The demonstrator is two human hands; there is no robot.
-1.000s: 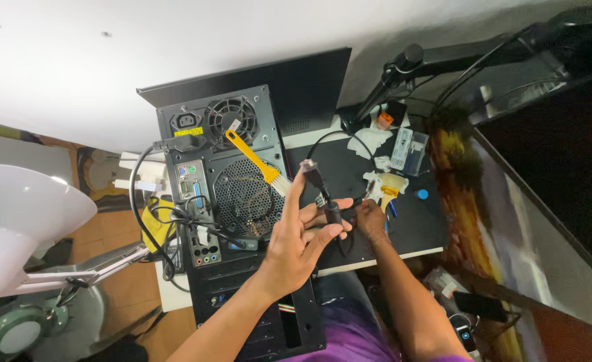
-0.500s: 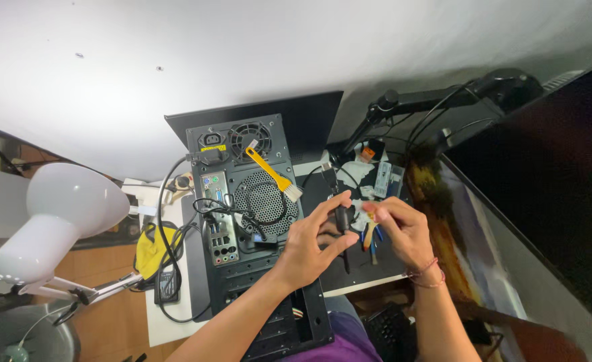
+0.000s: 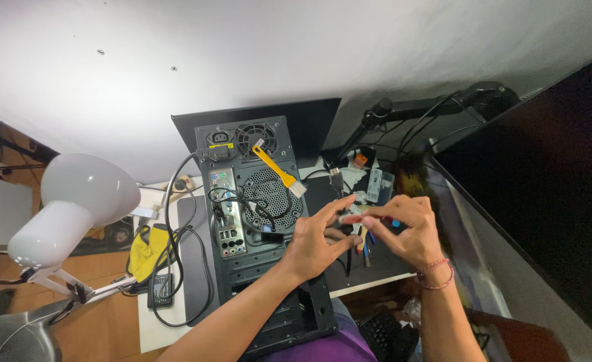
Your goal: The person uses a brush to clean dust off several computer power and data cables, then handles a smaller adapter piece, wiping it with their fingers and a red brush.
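1. I am pinching a small dark connector [image 3: 347, 218] between my left hand [image 3: 315, 243] and right hand [image 3: 406, 230], just right of the black computer case [image 3: 259, 221] lying on the desk.
2. My fingertips are covering most of the connector; its shape is hard to make out.
3. A yellow brush [image 3: 277, 170] is resting on the case's fan grille.

We see both hands meet just right of the black computer case [image 3: 259, 228]. The left hand [image 3: 316, 241] and right hand [image 3: 406, 231] pinch one small thing [image 3: 351, 218] between their fingertips.
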